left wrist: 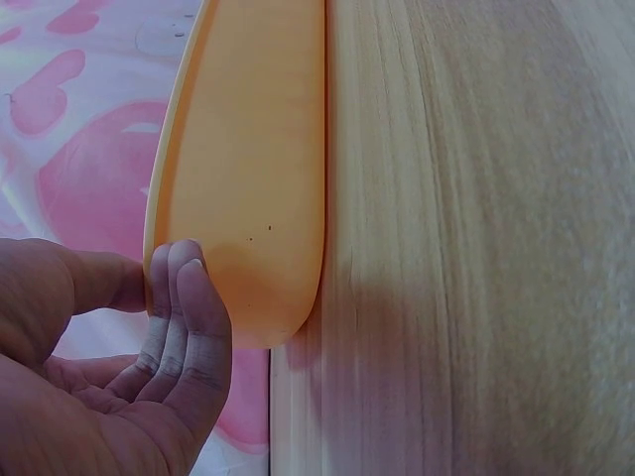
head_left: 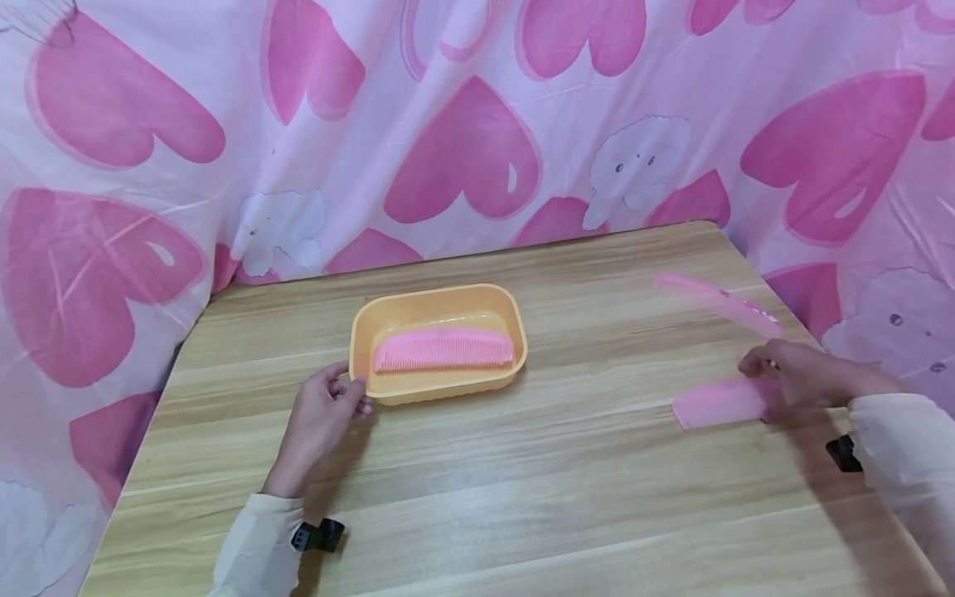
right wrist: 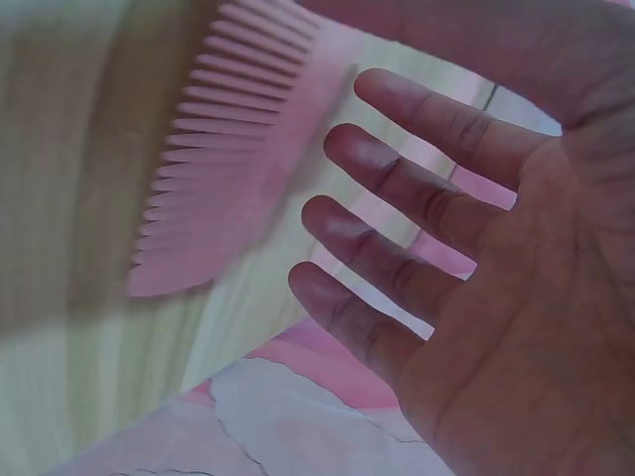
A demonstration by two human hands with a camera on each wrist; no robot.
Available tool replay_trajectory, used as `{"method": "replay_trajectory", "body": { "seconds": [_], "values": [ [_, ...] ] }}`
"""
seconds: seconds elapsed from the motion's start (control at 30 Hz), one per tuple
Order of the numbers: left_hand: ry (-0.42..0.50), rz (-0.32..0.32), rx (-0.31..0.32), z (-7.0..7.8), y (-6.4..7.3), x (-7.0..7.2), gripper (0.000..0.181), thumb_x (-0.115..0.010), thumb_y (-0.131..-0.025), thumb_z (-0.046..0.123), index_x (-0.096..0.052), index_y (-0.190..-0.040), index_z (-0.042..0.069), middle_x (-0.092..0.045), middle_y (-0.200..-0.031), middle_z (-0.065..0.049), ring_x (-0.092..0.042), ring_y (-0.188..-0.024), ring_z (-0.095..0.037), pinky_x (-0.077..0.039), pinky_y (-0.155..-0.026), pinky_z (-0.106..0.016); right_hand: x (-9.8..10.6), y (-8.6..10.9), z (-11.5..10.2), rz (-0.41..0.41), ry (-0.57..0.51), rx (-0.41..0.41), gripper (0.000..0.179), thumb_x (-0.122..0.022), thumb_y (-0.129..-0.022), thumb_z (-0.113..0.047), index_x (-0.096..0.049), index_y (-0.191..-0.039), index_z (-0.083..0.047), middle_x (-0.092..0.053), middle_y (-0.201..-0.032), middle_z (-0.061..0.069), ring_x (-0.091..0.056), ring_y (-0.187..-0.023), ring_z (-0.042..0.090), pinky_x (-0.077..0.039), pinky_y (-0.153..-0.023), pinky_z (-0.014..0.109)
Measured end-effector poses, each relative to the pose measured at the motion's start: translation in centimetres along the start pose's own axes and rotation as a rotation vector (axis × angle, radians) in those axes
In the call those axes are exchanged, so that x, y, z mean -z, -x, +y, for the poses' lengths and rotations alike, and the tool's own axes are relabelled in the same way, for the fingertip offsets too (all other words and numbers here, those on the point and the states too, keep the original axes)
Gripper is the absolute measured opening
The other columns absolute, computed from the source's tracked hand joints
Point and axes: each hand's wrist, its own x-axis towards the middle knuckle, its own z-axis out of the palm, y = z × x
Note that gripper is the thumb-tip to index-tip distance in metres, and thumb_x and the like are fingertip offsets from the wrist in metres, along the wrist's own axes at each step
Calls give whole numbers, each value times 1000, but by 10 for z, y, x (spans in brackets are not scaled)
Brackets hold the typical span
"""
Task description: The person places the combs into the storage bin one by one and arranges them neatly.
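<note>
In the head view, my left hand pinches the near left corner of a yellow-orange plastic tray. The left wrist view shows its thumb and fingers at either side of the rim, with fingertips against the outer wall. A pink comb lies inside the tray, teeth facing me. On the right, my right hand hovers at the right end of a second pink comb, partly covering it. In the right wrist view its fingers are spread and nearly straight beside that comb's toothed body.
Beyond my right hand, a slim curved pink comb with a patterned end lies near the table's right edge. The wood-grain table meets a pink heart-print cloth behind and at both sides. Black straps sit on my wrists.
</note>
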Motion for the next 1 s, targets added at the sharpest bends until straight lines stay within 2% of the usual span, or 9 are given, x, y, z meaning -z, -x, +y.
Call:
{"method": "replay_trajectory", "body": {
  "seconds": [0.13,0.23,0.33,0.5,0.63,0.7,1.0],
  "values": [
    [1,-1,1,0,0,0,49,-53,-103,7,-40,-146,-12,-68,-91,-20,-68,-74,-14,-62,-67,-24,-3,0,3,-9,-18,-4,58,-92,-59,2,-65,-110,12,-69,-105,10,-64,-101,36,-57,-89,54],
    [-1,0,7,0,1,0,49,-53,-104,7,-39,-147,-12,-68,-91,-20,-68,-75,-14,-62,-68,-24,-6,0,5,23,-17,53,58,-94,-58,-2,-66,-107,8,-68,-102,6,-63,-94,26,-59,-84,44],
    [-1,3,6,0,0,0,49,-53,-103,6,-39,-147,-12,-68,-92,-21,-68,-75,-14,-62,-67,-24,-9,0,7,70,5,117,56,-97,-56,-7,-67,-103,3,-66,-97,0,-58,-86,13,-58,-76,32],
    [0,6,-2,-1,-1,0,48,-52,-103,6,-40,-146,-12,-68,-92,-23,-68,-74,-14,-62,-68,-24,-14,1,7,119,35,148,55,-98,-56,-15,-68,-99,-1,-62,-90,-6,-52,-81,5,-54,-71,28],
    [-2,0,-1,0,0,0,50,-52,-104,7,-39,-147,-13,-68,-93,-21,-68,-75,-14,-62,-68,-24,-16,-1,6,137,33,142,50,-97,-58,-17,-69,-97,-2,-58,-84,-6,-48,-77,6,-49,-66,27],
    [-5,-2,-1,0,0,0,50,-52,-104,7,-38,-147,-13,-68,-93,-21,-68,-75,-14,-62,-68,-24,-16,-2,3,137,35,111,49,-97,-60,-20,-69,-97,-3,-58,-83,-6,-47,-75,7,-47,-65,25],
    [-11,-4,2,0,1,0,50,-52,-104,8,-38,-147,-13,-68,-92,-19,-68,-75,-13,-62,-68,-24,-13,-13,-14,148,67,30,51,-95,-65,-29,-69,-96,1,-62,-83,-3,-52,-72,12,-48,-62,24]
  ]
}}
